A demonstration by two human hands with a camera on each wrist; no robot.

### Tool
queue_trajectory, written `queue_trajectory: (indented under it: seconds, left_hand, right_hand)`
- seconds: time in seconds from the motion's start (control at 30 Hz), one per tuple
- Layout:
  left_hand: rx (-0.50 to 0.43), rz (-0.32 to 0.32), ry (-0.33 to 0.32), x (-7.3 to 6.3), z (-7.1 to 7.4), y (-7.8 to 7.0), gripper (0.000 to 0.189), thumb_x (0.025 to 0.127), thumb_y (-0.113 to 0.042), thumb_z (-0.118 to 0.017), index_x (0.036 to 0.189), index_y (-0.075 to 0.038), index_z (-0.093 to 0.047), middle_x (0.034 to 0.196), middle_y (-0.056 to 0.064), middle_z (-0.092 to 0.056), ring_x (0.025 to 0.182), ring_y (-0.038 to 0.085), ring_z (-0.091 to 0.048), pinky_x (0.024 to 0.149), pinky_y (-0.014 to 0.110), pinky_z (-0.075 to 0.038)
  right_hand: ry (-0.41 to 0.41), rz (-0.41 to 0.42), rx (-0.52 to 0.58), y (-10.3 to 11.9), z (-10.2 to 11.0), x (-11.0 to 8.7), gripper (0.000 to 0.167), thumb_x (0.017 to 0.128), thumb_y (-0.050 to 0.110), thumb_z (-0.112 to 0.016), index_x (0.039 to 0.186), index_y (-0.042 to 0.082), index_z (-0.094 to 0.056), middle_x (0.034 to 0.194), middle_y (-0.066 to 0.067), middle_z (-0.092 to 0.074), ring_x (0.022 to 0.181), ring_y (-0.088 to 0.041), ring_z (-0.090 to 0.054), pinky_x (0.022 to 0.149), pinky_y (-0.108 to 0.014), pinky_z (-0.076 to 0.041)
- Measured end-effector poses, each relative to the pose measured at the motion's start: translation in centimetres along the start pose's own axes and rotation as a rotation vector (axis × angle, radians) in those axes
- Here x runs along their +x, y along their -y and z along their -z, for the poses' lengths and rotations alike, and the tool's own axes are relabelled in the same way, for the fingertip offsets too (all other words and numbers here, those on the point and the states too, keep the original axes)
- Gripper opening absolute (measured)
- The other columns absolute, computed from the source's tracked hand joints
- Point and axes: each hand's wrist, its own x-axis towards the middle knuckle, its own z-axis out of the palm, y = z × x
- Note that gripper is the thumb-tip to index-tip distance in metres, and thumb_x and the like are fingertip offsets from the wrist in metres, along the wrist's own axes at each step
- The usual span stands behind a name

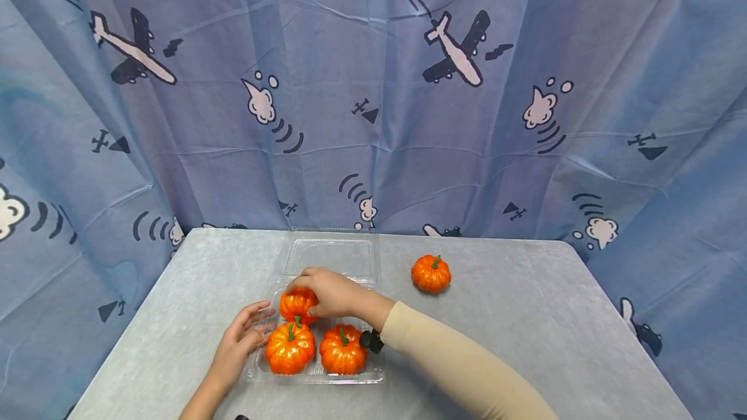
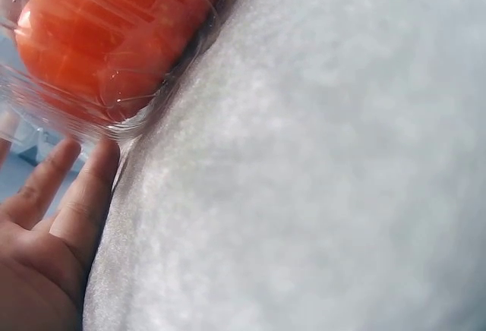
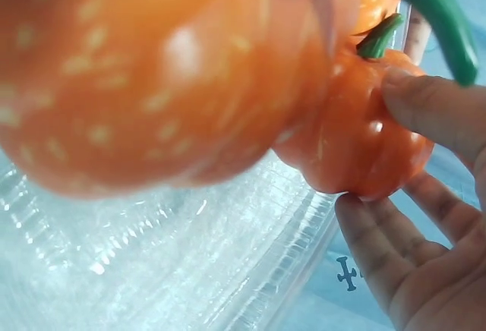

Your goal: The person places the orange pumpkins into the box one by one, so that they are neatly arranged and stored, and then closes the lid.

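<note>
My right hand (image 1: 334,291) grips a small orange pumpkin (image 1: 296,306) with a green stem, at the back left of a clear plastic container (image 1: 315,380). Thumb and fingers stand on opposite sides of this pumpkin in the right wrist view. Two more pumpkins sit in the container's front half: one at the left (image 1: 290,352), one at the right (image 1: 343,354). My left hand (image 1: 236,341) is at the container's left side, fingers loosely extended. Its fingertips touch the plastic wall in the left wrist view, where an orange pumpkin (image 2: 106,42) shows through.
The container's clear lid (image 1: 332,258) lies folded back behind it on the grey table (image 1: 525,336). Another orange pumpkin (image 1: 431,275) stands on the table, right of the lid. A blue curtain (image 1: 327,115) printed with planes hangs behind the table.
</note>
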Motion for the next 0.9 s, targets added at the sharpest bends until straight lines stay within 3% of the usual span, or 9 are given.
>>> queue_trajectory:
  seconds: [0.4,0.7,0.9]
  left_hand:
    - [0.001,0.006,-0.001,0.0,-0.1,-0.2,0.054,0.083,0.008,-0.042,0.137,0.001,-0.043,0.133,0.031,-0.050,0.103,0.011,-0.064,0.077,0.026,-0.055]
    - [-0.002,-0.010,-0.001,-0.1,-0.3,-0.2,0.055,0.082,0.009,-0.042,0.137,0.001,-0.043,0.133,0.031,-0.050,0.102,0.012,-0.065,0.077,0.026,-0.055]
    - [0.003,0.017,-0.002,-0.2,-0.2,-0.4,0.054,0.083,0.008,-0.042,0.137,0.000,-0.043,0.134,0.031,-0.049,0.103,0.012,-0.064,0.078,0.025,-0.055]
  right_hand:
    - [-0.008,-0.003,0.020,-0.2,-0.3,0.0,0.052,0.074,0.014,-0.080,0.122,0.023,-0.064,0.116,0.001,-0.063,0.108,-0.012,-0.058,0.096,-0.023,-0.046]
    - [0.010,-0.094,0.234,-0.6,0.7,-0.9,0.056,0.078,0.016,-0.074,0.131,0.021,-0.058,0.130,-0.003,-0.057,0.115,-0.020,-0.056,0.093,-0.028,-0.048]
    - [-0.023,-0.096,0.285,-1.1,1.3,-1.9,0.054,0.080,0.024,-0.071,0.132,0.023,-0.058,0.132,-0.006,-0.056,0.117,-0.024,-0.056,0.094,-0.031,-0.048]
